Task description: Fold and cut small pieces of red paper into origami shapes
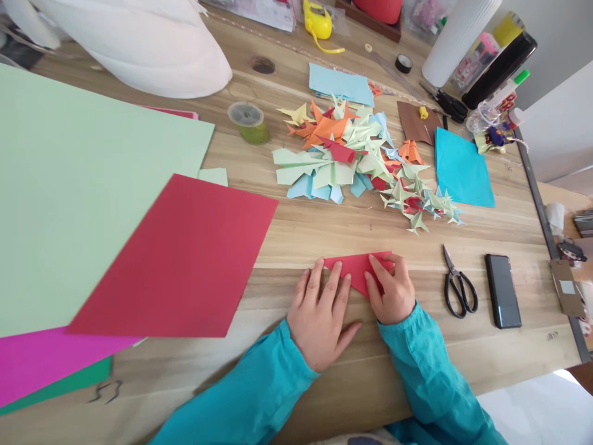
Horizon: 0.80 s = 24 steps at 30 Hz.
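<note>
A small folded piece of red paper lies flat on the wooden table in front of me. My left hand rests palm down with its fingers stretched and spread, the fingertips on the paper's left part. At the paper's right end, my right hand has its fingers bent around the edge and pressed on the fold, partly covering it. Scissors with black handles lie to the right of that hand, blades slightly apart. Beyond the paper is a heap of folded paper pieces in green, orange, red and blue.
Large sheets, a red one over a light green one, cover the left side. A phone lies at the right. Farther back are a green spool, blue paper, a yellow tape measure and a white cylinder.
</note>
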Motion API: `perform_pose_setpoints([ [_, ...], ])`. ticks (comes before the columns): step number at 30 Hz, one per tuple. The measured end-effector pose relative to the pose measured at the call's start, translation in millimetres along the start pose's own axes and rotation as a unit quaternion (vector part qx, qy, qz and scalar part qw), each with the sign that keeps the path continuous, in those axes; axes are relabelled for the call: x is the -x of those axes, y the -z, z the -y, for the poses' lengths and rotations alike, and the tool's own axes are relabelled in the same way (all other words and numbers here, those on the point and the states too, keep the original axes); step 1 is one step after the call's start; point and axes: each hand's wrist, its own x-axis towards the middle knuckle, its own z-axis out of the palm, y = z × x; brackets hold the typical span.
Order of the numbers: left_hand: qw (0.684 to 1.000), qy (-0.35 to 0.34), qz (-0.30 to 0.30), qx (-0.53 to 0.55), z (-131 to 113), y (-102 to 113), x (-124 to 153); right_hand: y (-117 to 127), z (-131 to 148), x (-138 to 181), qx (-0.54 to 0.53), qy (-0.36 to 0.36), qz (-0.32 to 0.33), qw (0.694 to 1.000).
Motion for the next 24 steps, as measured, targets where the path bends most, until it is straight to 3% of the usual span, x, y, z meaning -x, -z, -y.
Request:
perform_pose_setpoints([
  [18,0.999,0.044,-0.005,0.003,-3.9,5.1,-0.5,0.2,1.0,-0.1,-0.004,-0.008,0.006,1.0],
  [24,1.0,0.019,-0.004,-0.003,-4.7,1.6,2.1,-0.8,-0.2,0.5,-0.008,-0.001,0.001,1.0],
])
